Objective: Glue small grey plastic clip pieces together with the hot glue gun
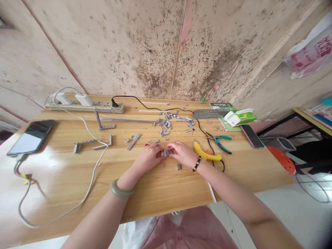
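My left hand (149, 157) and my right hand (183, 154) meet over the middle of the wooden table. Between their fingertips they pinch a short row of small grey blocks (166, 153), one end in each hand. A single grey block (178, 167) lies just below my right hand. To the right of that hand rests a yellow hot glue gun (206, 152). Beyond my hands spreads a loose pile of small grey pieces (164, 124). A longer grey strip (134, 141) lies to the left of the pile.
Teal-handled pliers (221, 142), a phone (252, 136) and a green tissue pack (240, 117) lie right. A bundle of thin wires (210, 113) lies behind. At left are angled grey pieces (98, 121), a power strip (103, 108), another phone (31, 136) and a looping white cable (91, 180).
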Action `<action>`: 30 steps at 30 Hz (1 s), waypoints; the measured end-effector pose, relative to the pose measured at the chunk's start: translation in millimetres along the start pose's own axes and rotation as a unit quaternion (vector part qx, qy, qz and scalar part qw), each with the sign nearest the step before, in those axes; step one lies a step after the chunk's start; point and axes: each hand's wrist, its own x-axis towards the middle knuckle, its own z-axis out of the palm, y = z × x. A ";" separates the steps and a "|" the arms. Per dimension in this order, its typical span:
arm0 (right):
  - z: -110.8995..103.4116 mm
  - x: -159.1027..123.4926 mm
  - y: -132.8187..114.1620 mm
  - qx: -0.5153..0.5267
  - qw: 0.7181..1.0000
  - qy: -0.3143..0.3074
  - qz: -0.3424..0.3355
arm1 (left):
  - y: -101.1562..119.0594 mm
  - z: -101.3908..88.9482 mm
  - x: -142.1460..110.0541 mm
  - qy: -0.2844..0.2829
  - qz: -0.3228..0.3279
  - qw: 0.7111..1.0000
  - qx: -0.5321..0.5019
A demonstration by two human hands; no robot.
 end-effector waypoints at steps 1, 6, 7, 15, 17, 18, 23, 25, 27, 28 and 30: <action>-0.3 -0.1 -0.3 0.000 1.000 -0.001 -0.002 | 0.0 0.2 0.0 0.000 -0.002 1.000 0.002; -2.0 -1.9 -3.7 -0.005 1.000 -0.003 -0.002 | -0.8 0.8 -0.1 -0.001 0.003 1.000 0.007; -2.1 -2.2 -4.4 -0.007 1.000 -0.003 -0.002 | -0.9 0.8 0.0 0.000 0.003 1.000 0.007; 1.9 -2.0 -6.2 0.002 1.000 0.013 0.019 | -0.3 1.3 0.9 0.006 0.005 1.000 0.010; 3.2 -2.2 -6.6 0.009 1.000 0.017 0.025 | -0.1 1.1 0.8 0.007 0.007 1.000 0.013; 3.8 -2.3 -6.8 0.012 0.999 0.019 0.027 | 0.1 1.0 0.8 0.007 0.008 1.000 0.014; 5.7 -3.1 -8.8 0.020 0.999 0.028 0.034 | 1.1 1.2 0.8 0.007 0.011 1.000 0.016; 6.1 -3.0 -9.2 0.025 0.999 0.030 0.037 | 1.4 1.4 0.9 0.008 0.010 1.000 0.015; 6.7 -2.9 -9.1 0.029 0.998 0.030 0.040 | 1.9 1.5 1.2 0.009 0.009 1.000 0.016; 7.2 -2.8 -8.8 0.031 0.998 0.031 0.041 | 2.2 1.3 1.4 0.009 0.009 1.000 0.016; 8.4 -2.8 -7.9 0.031 0.998 0.032 0.043 | 2.9 0.9 1.6 0.005 0.006 1.000 0.015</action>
